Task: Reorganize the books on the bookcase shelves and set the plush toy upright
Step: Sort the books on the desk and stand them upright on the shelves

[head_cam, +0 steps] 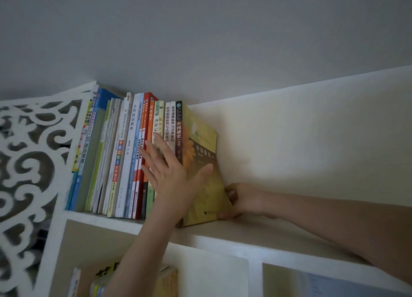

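Pressing book spines: left hand (169, 174) spread flat | right hand (239, 199) gripping yellow book (205, 162) back edge

Pale wall (200, 33) over a white bookcase (223, 243).
A carved white panel (33, 145) with scrollwork cutouts stands left of the bookcase; the wall rises plain and grey above it, and soft light brightens the cream back board (312, 136).
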`<state>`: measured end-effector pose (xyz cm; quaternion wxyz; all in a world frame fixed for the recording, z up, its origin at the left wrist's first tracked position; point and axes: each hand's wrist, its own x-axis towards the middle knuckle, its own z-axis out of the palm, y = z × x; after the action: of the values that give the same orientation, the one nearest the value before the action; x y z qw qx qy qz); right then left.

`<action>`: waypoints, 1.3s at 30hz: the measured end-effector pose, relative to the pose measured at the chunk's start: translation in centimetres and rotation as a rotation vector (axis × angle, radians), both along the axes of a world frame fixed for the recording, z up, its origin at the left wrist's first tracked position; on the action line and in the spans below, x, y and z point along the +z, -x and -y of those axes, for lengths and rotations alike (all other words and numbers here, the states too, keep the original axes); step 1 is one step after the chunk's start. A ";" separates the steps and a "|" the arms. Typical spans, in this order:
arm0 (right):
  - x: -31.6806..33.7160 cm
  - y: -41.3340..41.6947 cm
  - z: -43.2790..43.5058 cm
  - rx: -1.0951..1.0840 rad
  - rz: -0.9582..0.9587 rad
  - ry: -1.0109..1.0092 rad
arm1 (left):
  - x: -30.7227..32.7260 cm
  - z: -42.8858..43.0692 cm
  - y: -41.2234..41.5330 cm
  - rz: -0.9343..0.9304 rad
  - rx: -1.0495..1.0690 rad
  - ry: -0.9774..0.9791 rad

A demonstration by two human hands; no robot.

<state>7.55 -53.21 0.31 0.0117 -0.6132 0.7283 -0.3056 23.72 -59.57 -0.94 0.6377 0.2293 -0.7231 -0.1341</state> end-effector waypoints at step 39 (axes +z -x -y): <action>-8.3 -7.6 -35.3 -0.306 -0.351 0.362 | -9.9 -25.5 1.5 0.068 -0.978 0.271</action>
<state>15.16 -17.89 -8.04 -0.2704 -0.5319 0.7367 -0.3180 22.20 -34.04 -10.88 0.5003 -0.2168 -0.7770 -0.3146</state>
